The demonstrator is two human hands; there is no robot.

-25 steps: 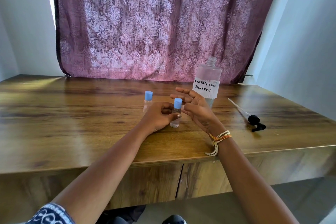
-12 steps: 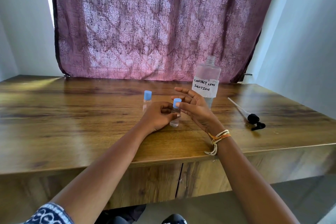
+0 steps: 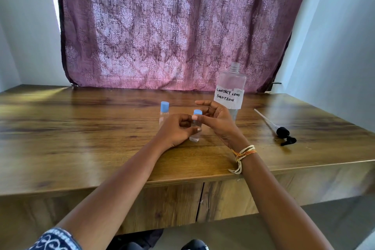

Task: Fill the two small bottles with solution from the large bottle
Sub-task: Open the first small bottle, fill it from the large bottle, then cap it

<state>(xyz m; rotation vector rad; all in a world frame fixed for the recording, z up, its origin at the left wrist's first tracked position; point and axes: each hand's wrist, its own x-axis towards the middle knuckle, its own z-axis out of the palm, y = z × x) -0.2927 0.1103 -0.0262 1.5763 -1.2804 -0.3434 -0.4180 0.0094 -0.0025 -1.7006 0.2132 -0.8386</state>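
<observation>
Gripping the body of the nearer small bottle, the left hand had its fingers curled round the clear plastic, apparently to steady it on the worktop against a twist at the top. Just left of and behind that grip stood the 2nd small bottle, upright, capped in blue and touched by nothing. Directly above the grip sat the held bottle's blue cap. To its right, the right hand met the cap with thumb and fingertips, its other fingers loosely bent; whether it pinched the cap or only touched it was hard to tell. By my reading, uncapping was the step in hand, and no filling had begun. Behind the right hand stood the large bottle, labelled contact lens solution, its neck open, presumably ready for pouring. Well right of both hands lay its black pump, tube pointing away, set aside clear of the work.
</observation>
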